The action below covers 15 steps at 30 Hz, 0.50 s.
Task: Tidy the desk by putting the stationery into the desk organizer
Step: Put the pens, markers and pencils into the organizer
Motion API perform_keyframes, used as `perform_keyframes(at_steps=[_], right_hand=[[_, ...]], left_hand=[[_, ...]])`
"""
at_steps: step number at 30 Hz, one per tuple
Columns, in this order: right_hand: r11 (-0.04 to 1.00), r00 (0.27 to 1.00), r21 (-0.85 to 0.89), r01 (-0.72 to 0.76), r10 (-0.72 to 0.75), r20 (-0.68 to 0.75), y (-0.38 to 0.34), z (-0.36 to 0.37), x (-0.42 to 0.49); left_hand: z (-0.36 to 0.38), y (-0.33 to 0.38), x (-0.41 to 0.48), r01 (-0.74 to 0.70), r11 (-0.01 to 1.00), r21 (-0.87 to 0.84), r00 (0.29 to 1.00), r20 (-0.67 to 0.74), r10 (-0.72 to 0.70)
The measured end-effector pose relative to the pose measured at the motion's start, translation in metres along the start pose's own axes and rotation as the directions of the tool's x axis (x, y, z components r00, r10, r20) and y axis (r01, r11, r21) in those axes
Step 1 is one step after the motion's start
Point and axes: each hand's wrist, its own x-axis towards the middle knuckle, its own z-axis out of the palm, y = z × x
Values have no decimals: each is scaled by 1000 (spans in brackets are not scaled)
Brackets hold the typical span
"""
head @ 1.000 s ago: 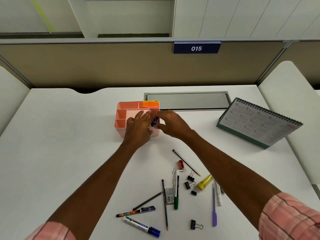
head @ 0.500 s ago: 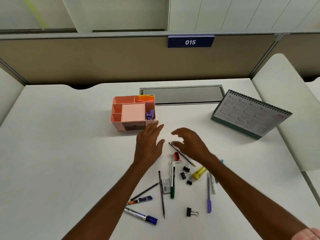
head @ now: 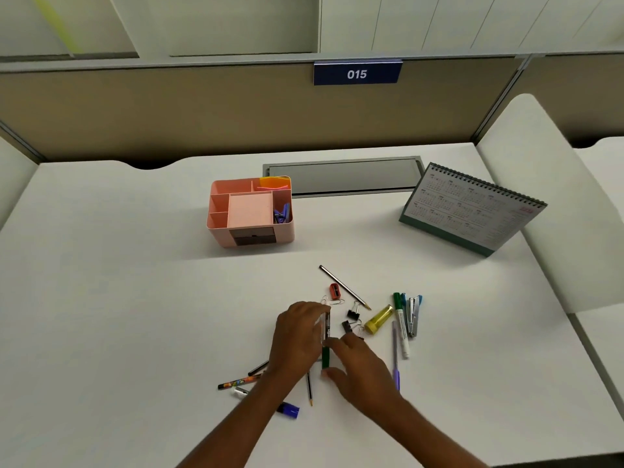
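The pink desk organizer (head: 219,228) stands at the desk's far middle, with a purple staple remover (head: 282,213) in its right slot and orange sticky notes (head: 273,182) at the back. Loose stationery lies nearer me. My left hand (head: 295,337) curls over the upper end of a green-capped marker (head: 326,346). My right hand (head: 363,371) pinches its green cap between thumb and fingers. Around them lie a pencil (head: 344,287), a red sharpener (head: 335,291), binder clips (head: 353,314), a yellow highlighter (head: 380,319) and a purple pen (head: 395,358).
A desk calendar (head: 472,207) stands at the right. A grey cable hatch (head: 341,177) sits behind the organizer. A white marker (head: 401,324) and blue stapler (head: 414,315) lie right of the highlighter. A patterned pencil (head: 239,381) and blue-capped marker (head: 288,409) lie under my left forearm.
Both hands have come back from the organizer, leaving the purple staple remover in it, and moved down to the pile, where they now close on the green-capped marker.
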Motion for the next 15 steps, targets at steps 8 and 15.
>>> perform_keyframes(at_steps=[8, 15], right_hand=[[1000, 976, 16, -12, 15, -217, -2, 32, -2], [973, 940, 147, -176, 210, -269, -1, 30, -1]], left_hand=[[5, 1, -12, 33, 997, -76, 993, 115, -24], [9, -4, -15, 24, 999, -21, 989, 147, -20]])
